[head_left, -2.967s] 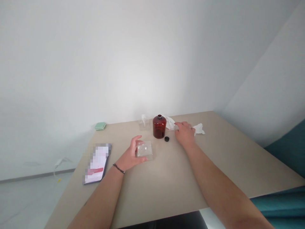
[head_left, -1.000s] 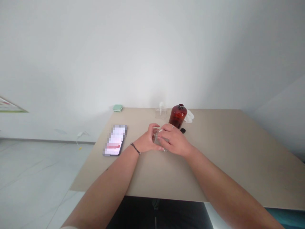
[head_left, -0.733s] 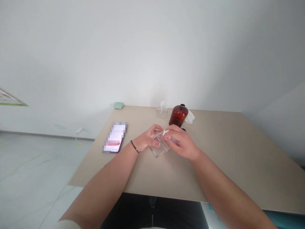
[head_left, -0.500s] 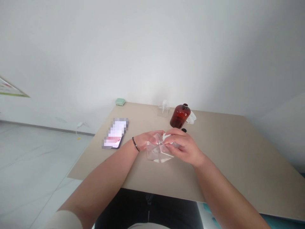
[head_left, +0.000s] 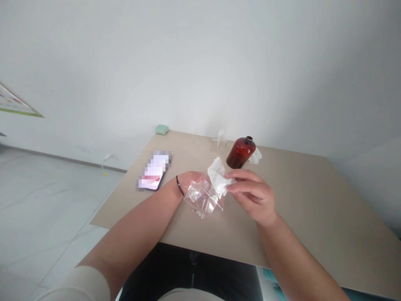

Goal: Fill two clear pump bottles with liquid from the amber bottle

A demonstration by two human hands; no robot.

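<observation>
Between my hands is a see-through, faceted plastic object (head_left: 202, 204), container-like, its exact kind hard to make out. My left hand (head_left: 191, 179) grips it from the left and behind, with most fingers hidden by the plastic and tissue. My right hand (head_left: 254, 193) is closed in a pinch on a crumpled white tissue (head_left: 216, 173), which sits against the plastic object's upper right side. Beyond my right hand stands an amber-brown bottle (head_left: 240, 154), upright and with its neck uncapped.
A phone with a lit, blurred screen (head_left: 154, 170) lies at the left of the beige table (head_left: 300, 200). At the back are a mint-green case (head_left: 161, 129), a clear item with a white part (head_left: 220, 140), and another crumpled white tissue (head_left: 256, 156) behind the bottle. A wall rises behind.
My right hand has drawn back slightly to the right and the tissue now shows more fully above the plastic. The plastic object has tilted. The view has shifted a little.
</observation>
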